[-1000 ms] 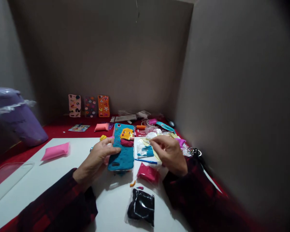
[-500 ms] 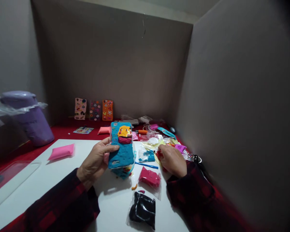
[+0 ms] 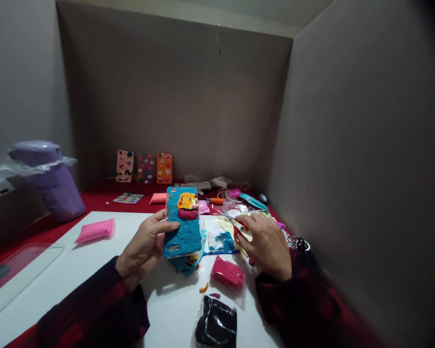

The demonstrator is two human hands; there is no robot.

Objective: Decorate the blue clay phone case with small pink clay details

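Phone case coated in blue clay (image 3: pixel 183 237), with a yellow-and-red clay face (image 3: pixel 187 202), is up over white board (image 3: pixel 125 222). Left hand (image 3: pixel 147 244) clamped on its side edge, thumb in front, probably to leave the face uncovered and turned to the wearer. Right hand (image 3: pixel 266 241) closed on red-handled metal scissors (image 3: pixel 236 236), blades pointing away, likely so the tips stay clear of the fingers. Clear bag with blue clay (image 3: pixel 223 240) sits between the hands; crimson clay packet (image 3: pixel 227 271) and black clay packet (image 3: pixel 216 321) crowd the near side.
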